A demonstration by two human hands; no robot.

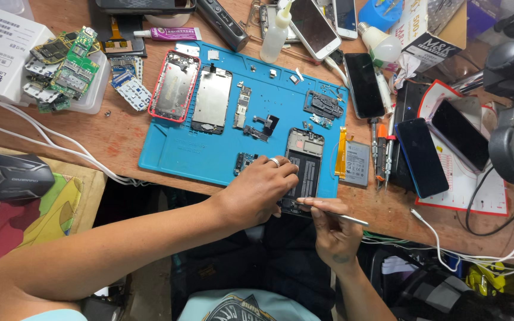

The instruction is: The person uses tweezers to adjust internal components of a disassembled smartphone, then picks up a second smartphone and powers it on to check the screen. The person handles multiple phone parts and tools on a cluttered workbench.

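Work mat (174,156) lay on the desk (120,134), w/ an opened phone (304,169) at its near right corner. Left hand (257,190) rested on that phone's near-left part; right hand (334,232) sat just nearer, at the desk edge, holding a thin tool (343,217). Battery (357,162) lay right of the phone, just off the mat. Phone shell (175,86) & metal plate (212,99) lay side by side at the mat's far left, shell on the left. Tray of circuit boards (66,68) stood left of the mat. Dark phone (421,156) lay right of the battery; glue bottle (276,32) stood behind the mat.
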